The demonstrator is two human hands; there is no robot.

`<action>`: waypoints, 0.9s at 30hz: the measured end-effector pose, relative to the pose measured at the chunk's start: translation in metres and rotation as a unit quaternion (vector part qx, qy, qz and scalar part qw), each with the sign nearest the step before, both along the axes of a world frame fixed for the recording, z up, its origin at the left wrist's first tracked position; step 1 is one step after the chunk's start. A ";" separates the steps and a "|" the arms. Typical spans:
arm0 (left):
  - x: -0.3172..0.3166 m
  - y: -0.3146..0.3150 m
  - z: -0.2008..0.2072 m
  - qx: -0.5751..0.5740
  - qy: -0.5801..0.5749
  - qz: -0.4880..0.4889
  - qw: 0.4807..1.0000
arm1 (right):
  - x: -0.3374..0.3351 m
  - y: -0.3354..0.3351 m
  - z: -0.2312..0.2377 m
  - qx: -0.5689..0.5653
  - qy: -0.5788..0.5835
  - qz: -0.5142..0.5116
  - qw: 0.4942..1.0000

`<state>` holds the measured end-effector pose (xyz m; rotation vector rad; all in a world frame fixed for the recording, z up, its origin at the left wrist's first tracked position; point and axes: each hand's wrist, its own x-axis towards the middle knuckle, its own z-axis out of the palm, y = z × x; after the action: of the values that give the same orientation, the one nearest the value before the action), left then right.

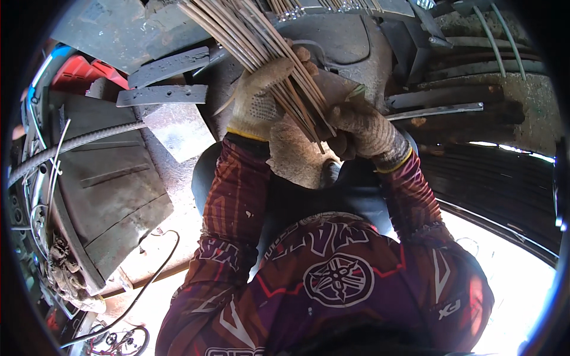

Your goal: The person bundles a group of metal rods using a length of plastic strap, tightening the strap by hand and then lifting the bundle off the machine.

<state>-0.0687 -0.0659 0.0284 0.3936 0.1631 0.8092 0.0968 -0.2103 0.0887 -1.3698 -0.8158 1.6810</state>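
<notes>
A bundle of thin, brownish metal rods [234, 35] slants from the top of the view down to the middle, in front of my body. My left hand [259, 99], in a grey-white knit work glove with a yellow cuff, is closed around the bundle near its lower part. The gloved fingertips show on the far side of the rods. My right hand [367, 133], gloved the same way, is at the lower rod ends. Its fingers are curled in against them, and part of its grip is hidden. The lower ends are uneven, some sticking out farther.
More rods with shiny ends [288, 10] lie at the top. Flat steel bars [169, 95] and a ribbed steel bar [89, 141] are on the left, beside a large dark metal plate [113, 184]. Metal lengths [439, 111] lie on the right. A black cable [160, 270] runs at lower left.
</notes>
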 end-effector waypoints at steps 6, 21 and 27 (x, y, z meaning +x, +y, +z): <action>0.005 0.001 -0.008 0.039 -0.001 0.024 0.999 | -0.002 0.000 -0.008 -0.019 -0.018 -0.044 0.999; 0.005 0.007 -0.026 -0.010 0.012 0.074 0.997 | -0.011 0.002 0.009 -0.007 -0.127 -0.122 0.984; 0.005 0.007 -0.026 0.009 0.014 0.120 0.993 | -0.010 -0.002 0.016 -0.022 -0.163 -0.111 0.980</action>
<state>-0.0633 -0.0585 0.0019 0.4076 0.2315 1.0429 0.0866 -0.2121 0.1047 -1.7285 -0.7768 1.3289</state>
